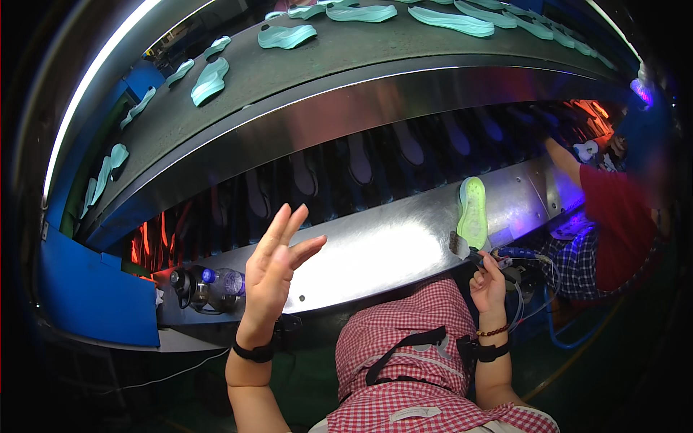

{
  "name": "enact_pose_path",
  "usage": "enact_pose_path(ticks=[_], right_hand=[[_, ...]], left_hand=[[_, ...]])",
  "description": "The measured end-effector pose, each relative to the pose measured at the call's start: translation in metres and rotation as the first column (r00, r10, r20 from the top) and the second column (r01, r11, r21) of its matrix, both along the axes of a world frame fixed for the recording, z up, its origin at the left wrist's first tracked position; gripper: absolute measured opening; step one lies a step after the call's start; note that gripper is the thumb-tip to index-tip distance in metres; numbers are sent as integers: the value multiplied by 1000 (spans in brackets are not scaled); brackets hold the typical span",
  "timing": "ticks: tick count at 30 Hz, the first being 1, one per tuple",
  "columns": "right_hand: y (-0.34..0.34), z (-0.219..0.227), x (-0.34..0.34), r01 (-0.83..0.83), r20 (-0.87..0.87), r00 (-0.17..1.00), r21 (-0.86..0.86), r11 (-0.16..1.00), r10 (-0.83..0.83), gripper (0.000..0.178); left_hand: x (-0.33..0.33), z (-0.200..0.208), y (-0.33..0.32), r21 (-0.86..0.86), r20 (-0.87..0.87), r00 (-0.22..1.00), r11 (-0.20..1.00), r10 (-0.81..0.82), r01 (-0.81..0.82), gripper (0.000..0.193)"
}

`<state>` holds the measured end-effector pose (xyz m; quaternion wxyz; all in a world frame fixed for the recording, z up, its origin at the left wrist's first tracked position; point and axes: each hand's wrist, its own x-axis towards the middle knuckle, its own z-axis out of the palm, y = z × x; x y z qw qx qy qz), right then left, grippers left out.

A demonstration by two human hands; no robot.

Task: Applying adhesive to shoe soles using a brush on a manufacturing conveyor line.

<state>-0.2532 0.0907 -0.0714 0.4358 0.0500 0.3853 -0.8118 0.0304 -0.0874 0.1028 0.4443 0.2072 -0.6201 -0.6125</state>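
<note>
My left hand [278,263] is raised over the shiny metal ledge [361,263], empty, with its fingers stretched apart. My right hand [489,285] is at the ledge's front edge, thumb and fingers closed on the dark handle of a small brush. The dark bristles of the brush [457,245] are beside the lower end of a lime-yellow shoe sole [474,213]. This sole lies lengthwise on the ledge, its inner face up. Whether the bristles touch it I cannot tell.
Pale turquoise soles [287,36] lie on the upper dark belt [289,76]. Below, dark sole shapes [359,162] line a shadowed channel with red-glowing ends. A clear bottle [229,281] and a black flask [186,283] are at left. A co-worker in a red sleeve [610,198] reaches in from the right.
</note>
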Motion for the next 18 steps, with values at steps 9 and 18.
enact_pose_path(ticks=[9,18], right_hand=[[-1,3,0,8,2,1000,31,999,-8,21],[-1,2,-2,-4,-11,1000,13,1000,4,21]], left_hand=[[8,-2,-5,44,-46,999,999,-14,16,51],[6,-3,-2,-27,-26,999,999,33,-33,48]])
